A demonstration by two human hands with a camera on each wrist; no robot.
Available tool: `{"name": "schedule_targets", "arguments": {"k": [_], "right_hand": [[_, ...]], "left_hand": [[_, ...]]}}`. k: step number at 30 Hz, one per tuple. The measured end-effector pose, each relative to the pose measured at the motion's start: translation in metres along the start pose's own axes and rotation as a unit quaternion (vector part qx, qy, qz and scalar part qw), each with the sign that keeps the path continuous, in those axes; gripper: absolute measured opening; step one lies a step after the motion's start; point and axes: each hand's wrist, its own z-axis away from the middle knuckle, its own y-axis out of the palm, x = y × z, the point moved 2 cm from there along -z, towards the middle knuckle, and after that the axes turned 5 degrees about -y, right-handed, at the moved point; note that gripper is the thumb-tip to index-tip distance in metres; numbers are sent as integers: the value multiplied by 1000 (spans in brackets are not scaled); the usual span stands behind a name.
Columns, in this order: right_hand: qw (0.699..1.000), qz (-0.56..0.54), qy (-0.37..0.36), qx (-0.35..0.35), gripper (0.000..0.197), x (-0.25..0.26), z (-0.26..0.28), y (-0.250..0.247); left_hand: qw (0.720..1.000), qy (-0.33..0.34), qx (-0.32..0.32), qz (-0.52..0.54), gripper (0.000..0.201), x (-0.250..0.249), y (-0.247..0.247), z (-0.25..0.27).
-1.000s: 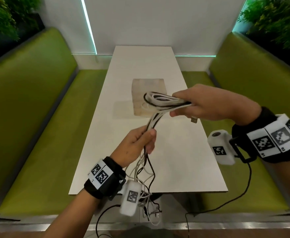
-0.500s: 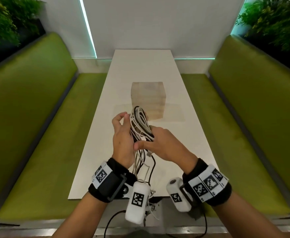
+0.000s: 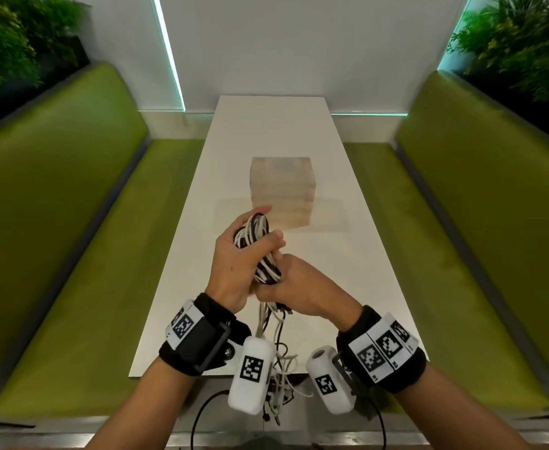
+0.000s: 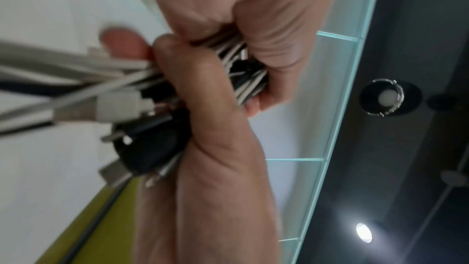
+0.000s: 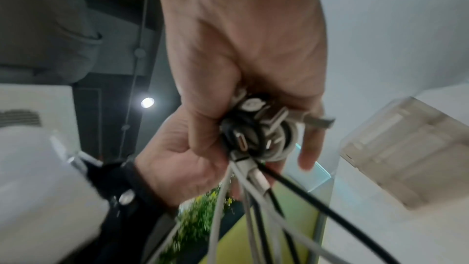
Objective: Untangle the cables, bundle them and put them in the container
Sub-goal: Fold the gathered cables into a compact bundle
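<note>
A coil of white and black cables (image 3: 254,229) stands upright between both hands above the near half of the white table (image 3: 266,131). My left hand (image 3: 232,264) wraps round the coil's upper part, thumb across the front. My right hand (image 3: 304,289) grips its lower end, where the strands (image 3: 268,272) bunch. Loose ends (image 3: 276,332) hang down past the table's front edge. In the right wrist view, several plugs (image 5: 253,133) stick out from the right hand (image 5: 241,37). The translucent container (image 3: 283,190) sits mid-table, just beyond the hands.
Green benches (image 3: 71,222) run along both sides of the table, with plants behind them. A black wire (image 3: 198,414) from the wrist gear dangles below the table edge. The container's lid is not in view.
A second ago my right hand held the looped coil out to the right with my left on the strands below. The hands have come together near my body, and both now clasp the coil.
</note>
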Motion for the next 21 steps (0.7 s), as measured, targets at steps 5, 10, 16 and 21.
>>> {"name": "schedule_targets", "arguments": {"k": [5, 10, 16, 21], "right_hand": [[991, -112, -47, 60, 9, 2, 8, -6], [984, -159, -64, 46, 49, -2, 9, 2], [988, -150, -43, 23, 44, -4, 12, 9], [984, -166, -54, 22, 33, 1, 12, 9]], "left_hand": [[998, -34, 53, 31, 7, -6, 1, 6], [998, -14, 69, -2, 17, -10, 5, 7], [998, 5, 66, -22, 25, -13, 9, 11], [996, 14, 75, -47, 26, -14, 5, 9]]}}
